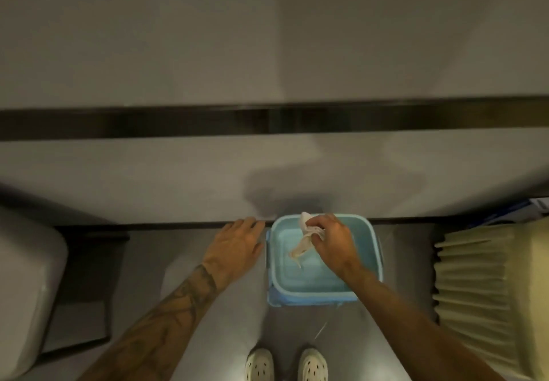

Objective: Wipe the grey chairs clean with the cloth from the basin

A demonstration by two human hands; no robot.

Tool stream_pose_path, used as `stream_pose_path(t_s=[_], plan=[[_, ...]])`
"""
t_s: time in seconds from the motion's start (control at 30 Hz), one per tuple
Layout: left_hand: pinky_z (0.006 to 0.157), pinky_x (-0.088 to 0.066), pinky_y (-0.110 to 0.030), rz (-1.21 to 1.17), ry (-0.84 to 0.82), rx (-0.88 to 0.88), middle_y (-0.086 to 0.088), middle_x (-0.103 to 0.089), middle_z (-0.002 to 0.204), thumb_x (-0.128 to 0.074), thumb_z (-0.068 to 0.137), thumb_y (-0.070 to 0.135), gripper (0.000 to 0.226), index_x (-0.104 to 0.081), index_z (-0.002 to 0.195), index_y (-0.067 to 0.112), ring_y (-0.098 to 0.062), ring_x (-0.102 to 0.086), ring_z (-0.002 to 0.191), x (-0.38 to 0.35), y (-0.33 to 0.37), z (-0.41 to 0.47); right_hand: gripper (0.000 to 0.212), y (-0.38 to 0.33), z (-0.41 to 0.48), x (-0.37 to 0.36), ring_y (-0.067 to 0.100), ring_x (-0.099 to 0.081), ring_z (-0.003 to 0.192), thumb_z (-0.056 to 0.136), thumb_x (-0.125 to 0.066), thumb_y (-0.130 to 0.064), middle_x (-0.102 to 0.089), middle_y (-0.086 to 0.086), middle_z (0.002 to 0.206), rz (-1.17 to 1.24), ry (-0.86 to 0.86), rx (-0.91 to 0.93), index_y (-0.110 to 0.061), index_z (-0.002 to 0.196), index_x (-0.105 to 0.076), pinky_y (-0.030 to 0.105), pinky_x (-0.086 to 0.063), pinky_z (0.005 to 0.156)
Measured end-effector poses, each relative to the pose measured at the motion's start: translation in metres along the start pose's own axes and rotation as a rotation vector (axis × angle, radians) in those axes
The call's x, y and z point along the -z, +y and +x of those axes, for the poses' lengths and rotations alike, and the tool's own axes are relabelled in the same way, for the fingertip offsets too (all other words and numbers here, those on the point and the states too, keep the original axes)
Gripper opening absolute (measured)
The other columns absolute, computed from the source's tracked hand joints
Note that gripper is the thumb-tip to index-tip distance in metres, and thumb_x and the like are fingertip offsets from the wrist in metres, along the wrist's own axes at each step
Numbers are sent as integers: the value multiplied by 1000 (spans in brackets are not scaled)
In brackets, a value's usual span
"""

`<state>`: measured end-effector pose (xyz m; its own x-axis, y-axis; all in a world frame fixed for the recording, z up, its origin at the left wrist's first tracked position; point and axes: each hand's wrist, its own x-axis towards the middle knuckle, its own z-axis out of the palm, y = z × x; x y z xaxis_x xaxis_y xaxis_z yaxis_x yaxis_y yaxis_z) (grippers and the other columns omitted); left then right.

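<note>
A tattooed left forearm (pixel 166 306) leads down to the left hand (pixel 234 247), which holds nothing, its fingers straight and spread just beside the left rim of the light blue basin (pixel 312 293). The right hand (pixel 332 244) is bunched tight round a pale cloth (pixel 301 245), whose loose tail hangs over the basin's inside. The basin sits on the grey floor (pixel 208 306), just ahead of a pair of white clogs (pixel 286 364).

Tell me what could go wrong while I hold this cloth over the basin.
The cloth hangs loose from your right hand over the basin; if it is wet and unwrung, carrying it off could drip on the floor and make it slippery. The basin sits just ahead of your shoes, so a step forward might kick or tip it.
</note>
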<state>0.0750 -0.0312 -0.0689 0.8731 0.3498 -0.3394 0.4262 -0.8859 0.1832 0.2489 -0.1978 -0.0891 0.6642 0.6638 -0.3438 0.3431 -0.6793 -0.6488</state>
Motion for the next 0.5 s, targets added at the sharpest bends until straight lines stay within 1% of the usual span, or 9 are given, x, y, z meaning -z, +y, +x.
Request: stream_pose_path(t_s=[0.03,0.1,0.17,0.2,0.27,0.33,0.37,0.43,0.5], plan=[[120,-32,-34,-21,-7,28,-7,-40,163,-42,110,33,56,-34,162,14,-25,-44,146,-22,-8,7,28,12,10,-20,26,-66,105,86,-68,5,-69,8,113,25,17,12,-10,110,-74,15,-39,87],[122,-29,-34,-41,-29,49,-8,-39,164,-43,110,32,56,-34,162,14,-26,-43,148,-59,-20,18,28,34,29,-57,24,-65,104,88,-68,5,-67,6,114,48,44,13,-10,111,-73,15,-40,89],[124,-25,-32,18,-71,65,-5,-32,168,-37,111,35,56,-29,164,16,-23,-37,151,-93,-30,28,28,57,43,-90,23,-65,106,89,-67,4,-65,5,118,33,46,-15,-11,112,-73,16,-42,90],[124,-22,-31,35,-91,71,-4,-29,170,-35,112,37,57,-26,164,17,-21,-35,153,-108,-33,32,30,68,47,-102,23,-64,109,90,-66,3,-63,5,121,7,17,-41,-11,115,-72,17,-43,92],[125,-20,-32,52,-111,80,-6,-30,169,-34,112,38,57,-26,164,17,-22,-34,153,-130,-36,37,35,89,49,-120,24,-60,120,92,-63,2,-60,5,132,-116,-94,-86,-13,123,-70,23,-45,104],[124,-21,-33,61,-121,66,-6,-35,165,-34,111,38,55,-30,162,18,-23,-36,151,-144,-37,37,40,104,47,-127,26,-57,128,95,-60,-2,-55,5,141,-243,-215,-142,-16,132,-66,32,-43,113],[124,-22,-34,65,-129,60,-6,-36,165,-34,112,38,54,-31,161,18,-24,-37,150,-145,-35,35,41,108,45,-127,27,-55,132,96,-60,-6,-53,4,146,-257,-244,-163,-17,135,-63,35,-41,116],[125,-22,-35,44,-113,71,-7,-38,164,-35,112,38,52,-33,160,18,-25,-39,149,-139,-31,29,42,111,36,-118,28,-51,138,99,-60,-13,-49,4,152,-278,-276,-167,-18,141,-58,37,-38,118],[125,-22,-35,33,-108,64,-7,-37,164,-36,112,38,53,-33,160,17,-25,-38,150,-121,-25,22,46,99,27,-99,28,-49,139,100,-60,-19,-44,5,155,-318,-287,-149,-18,146,-53,38,-38,118]])
